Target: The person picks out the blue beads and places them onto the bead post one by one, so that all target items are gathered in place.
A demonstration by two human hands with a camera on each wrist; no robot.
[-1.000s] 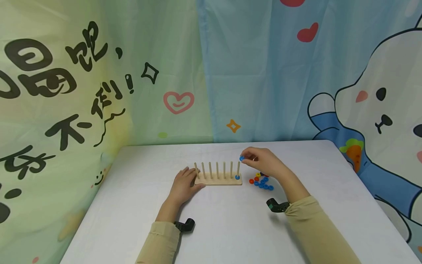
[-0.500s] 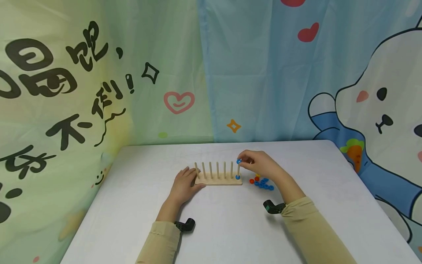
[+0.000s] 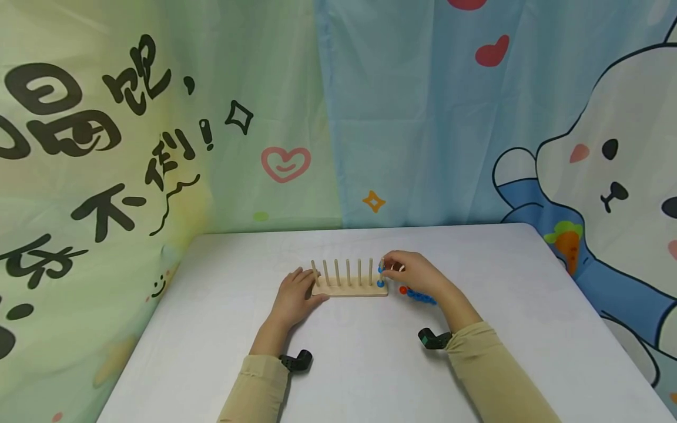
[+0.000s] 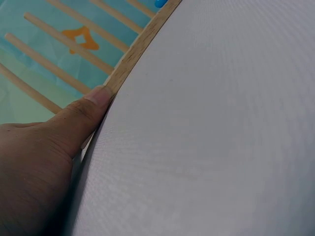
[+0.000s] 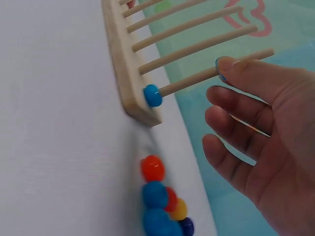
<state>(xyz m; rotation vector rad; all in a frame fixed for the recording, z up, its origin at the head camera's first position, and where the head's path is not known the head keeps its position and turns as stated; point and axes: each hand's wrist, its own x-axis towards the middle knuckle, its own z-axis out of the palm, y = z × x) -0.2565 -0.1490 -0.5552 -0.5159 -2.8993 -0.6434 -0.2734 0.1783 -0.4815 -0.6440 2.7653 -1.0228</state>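
A wooden peg rack (image 3: 349, 291) with a row of upright pegs stands on the table. My left hand (image 3: 294, 298) grips its left end, the thumb on the front edge in the left wrist view and the other fingers behind. At the right end, my right hand (image 3: 420, 274) pinches a blue bead (image 3: 380, 269) between thumb and forefinger. That bead is around the rightmost peg, partway down, and mostly covered by the thumb in the right wrist view. Below it, a second blue bead (image 5: 153, 95) sits at the foot of the same peg.
Loose beads lie right of the rack: several blue beads (image 3: 421, 297), a red bead (image 5: 153, 168), a yellow bead (image 5: 179, 209) and a dark blue bead (image 5: 187, 226). My right hand partly hides them in the head view. A printed curtain (image 3: 381, 117) hangs behind the white table (image 3: 359, 364).
My right hand has moved left and down, bringing the pinched blue bead from beside the rightmost peg's tip onto that peg and partway down it. The left hand stays on the rack.
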